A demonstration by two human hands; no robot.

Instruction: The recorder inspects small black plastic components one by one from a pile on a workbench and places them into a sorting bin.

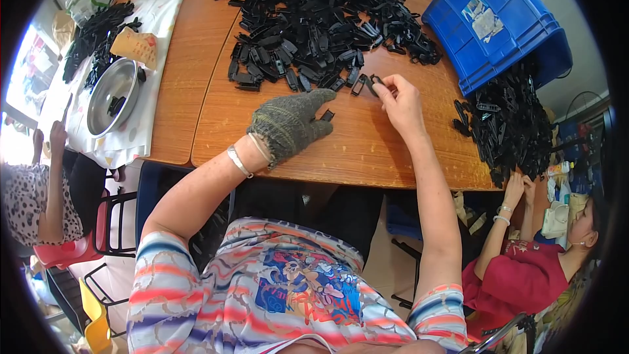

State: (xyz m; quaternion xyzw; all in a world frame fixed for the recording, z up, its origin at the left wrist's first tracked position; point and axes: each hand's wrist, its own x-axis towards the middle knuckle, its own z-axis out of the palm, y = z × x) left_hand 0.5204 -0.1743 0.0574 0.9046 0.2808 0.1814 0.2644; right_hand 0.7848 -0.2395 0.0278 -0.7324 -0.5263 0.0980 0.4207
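Note:
My left hand [291, 121], in a grey-green knitted glove, is over the wooden table with its fingers curled. A small black plastic part [327, 116] sticks out between its thumb and fingers. My bare right hand [400, 101] is to the right, its thumb and fingertips pinching another small black part [375, 80]. Just left of those fingertips, a black rectangular frame-like piece [358, 84] lies on the table. Beyond both hands spreads a large heap of similar black plastic parts [314, 33]; their exact kind cannot be made out.
A blue crate [501, 23] lies tipped at the right, with more black parts [501, 118] piled below it. A metal bowl [98, 108] stands on a white cloth at the left. People sit at work on both sides; the table's near edge [314, 181] is before me.

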